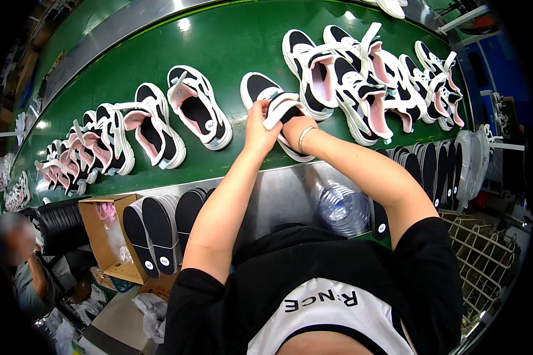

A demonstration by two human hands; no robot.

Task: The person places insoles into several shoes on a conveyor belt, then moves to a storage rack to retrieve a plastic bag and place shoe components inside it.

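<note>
In front of me on the green bench lies a black-and-white sneaker (258,84), toe pointing away. My left hand (261,129) grips it at the opening, fingers closed on its white strap (282,110) and tongue. My right hand (299,128), with a bracelet at the wrist, reaches into the shoe's opening from the right. Its fingers are hidden inside the shoe, so whether they hold anything does not show. Just left stands another sneaker (200,107) with a pink lining and a dark insole bearing a round white sticker.
Rows of similar sneakers stand on the green bench (231,50) to the left (154,126) and right (361,97). Along the near edge are stacked black insoles (154,228), an open cardboard box (109,236) and a clear plastic container (340,207). A wire rack (479,251) stands right; a person (32,284) sits far left.
</note>
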